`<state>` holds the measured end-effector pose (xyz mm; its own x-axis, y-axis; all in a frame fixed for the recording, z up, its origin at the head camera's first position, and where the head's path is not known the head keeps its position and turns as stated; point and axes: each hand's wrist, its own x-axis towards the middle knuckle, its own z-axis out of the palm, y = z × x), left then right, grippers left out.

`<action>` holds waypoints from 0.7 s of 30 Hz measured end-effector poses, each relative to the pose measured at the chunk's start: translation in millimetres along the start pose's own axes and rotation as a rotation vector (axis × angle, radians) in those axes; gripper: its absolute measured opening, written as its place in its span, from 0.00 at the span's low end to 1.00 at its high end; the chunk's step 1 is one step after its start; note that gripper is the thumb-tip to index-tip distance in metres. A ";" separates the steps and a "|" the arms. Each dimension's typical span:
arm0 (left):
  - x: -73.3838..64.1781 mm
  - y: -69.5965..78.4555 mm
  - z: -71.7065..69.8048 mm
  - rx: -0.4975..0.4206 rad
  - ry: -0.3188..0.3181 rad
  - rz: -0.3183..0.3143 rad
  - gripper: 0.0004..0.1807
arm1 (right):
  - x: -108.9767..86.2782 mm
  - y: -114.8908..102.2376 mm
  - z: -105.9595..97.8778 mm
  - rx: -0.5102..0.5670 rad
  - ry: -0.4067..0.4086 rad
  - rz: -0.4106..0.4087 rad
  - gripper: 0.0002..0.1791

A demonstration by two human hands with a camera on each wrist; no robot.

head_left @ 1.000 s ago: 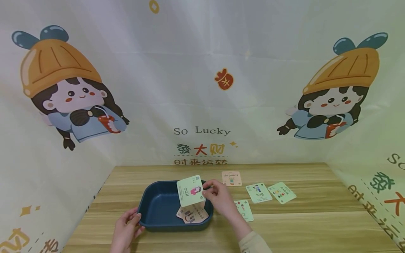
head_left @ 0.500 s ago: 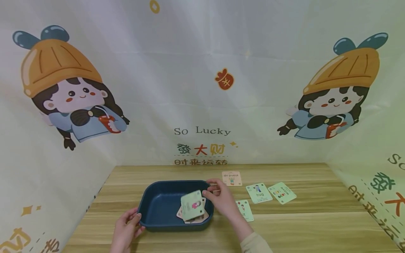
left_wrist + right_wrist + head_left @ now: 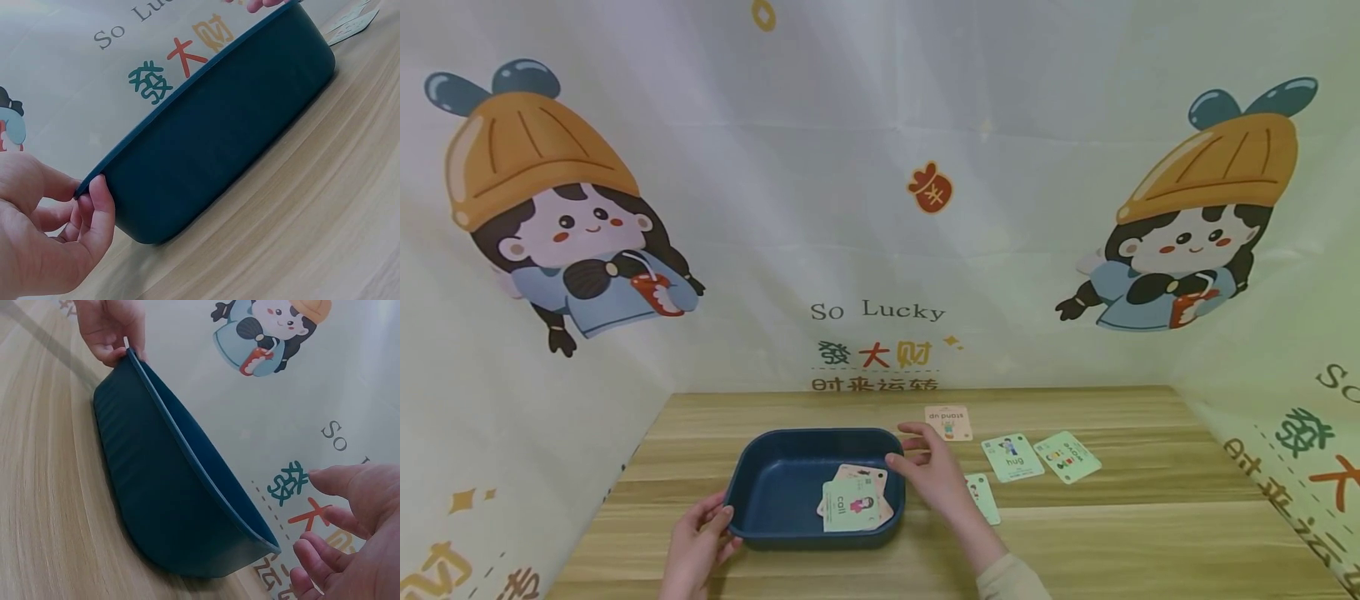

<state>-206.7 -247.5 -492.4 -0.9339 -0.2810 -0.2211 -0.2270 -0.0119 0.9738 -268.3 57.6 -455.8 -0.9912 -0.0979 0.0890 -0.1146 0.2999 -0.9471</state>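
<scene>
A dark blue rectangular bin [image 3: 782, 483] stands on the wooden table. My left hand [image 3: 698, 533] pinches its left rim between thumb and fingers, plainly so in the left wrist view, where the bin's outer wall [image 3: 212, 131] fills the middle. Inside, toward the right end, lies a green "call" card [image 3: 850, 505] on top of pinkish cards [image 3: 874, 477]. Just off the right rim is my right hand [image 3: 934, 471], fingers parted and holding nothing; the right wrist view shows this hand [image 3: 356, 531] apart from the bin's edge.
Right of the bin lie a pink "stand up" card [image 3: 950, 423], a green "hug" card [image 3: 1014, 457], a green "wave" card [image 3: 1069, 457] and another green card [image 3: 985, 500] partly behind the right forearm. A printed curtain [image 3: 1045, 250] rises behind the wooden table [image 3: 1112, 525].
The "call" card has left my right hand and dropped into the bin onto the other cards. My right hand has drawn slightly right and its fingers have parted. The left hand stays put.
</scene>
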 end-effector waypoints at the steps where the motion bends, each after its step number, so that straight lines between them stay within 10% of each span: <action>1: 0.1 0.1 0.2 0.002 0.002 -0.003 0.25 | -0.2 0.5 -0.4 0.004 0.000 0.001 0.26; 21: 0.3 0.5 1.2 -0.003 0.004 -0.007 0.25 | -4.6 11.3 -11.1 -0.035 0.048 0.023 0.26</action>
<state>-207.4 -246.5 -492.0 -0.9313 -0.2843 -0.2278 -0.2327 -0.0166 0.9724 -265.8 72.0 -463.5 -0.9956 -0.0455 0.0825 -0.0930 0.3347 -0.9377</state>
